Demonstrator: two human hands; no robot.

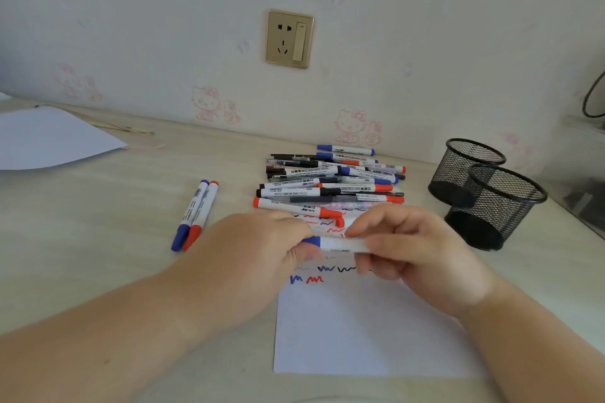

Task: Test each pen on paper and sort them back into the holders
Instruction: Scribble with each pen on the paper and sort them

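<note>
Nearest to us, the white sheet of test paper [366, 330] is lying flat on the pale wooden desk [98, 213], its near half bare and its far half carrying short squiggles in blue, red and black. Just above those marks, both hands are working one white-barrelled marker with a blue cap [337, 243], held level and crosswise: the left hand [262, 245] is pinching the blue cap end between thumb and fingers, while the right hand [402, 245] is wrapping its curled fingers round the barrel. This is looking like the uncapping or recapping step of a test; which of the two, the view is not telling me. If the cap is coming off, the next move is calling for a straight pull apart and a tip brought down onto a bare patch of paper; if it is going on, a firm push until it seats. To the left, a blue-capped and a red-capped marker pair [195, 215] are lying side by side, set apart from the rest. Further back, the heap of mixed markers and pens [330, 183] is resting across the far edge of the paper, one red cap lying loose. Far right, two black wire-mesh holders [487, 193] are standing close together, seemingly holding nothing, so the sorting is barely begun.
</note>
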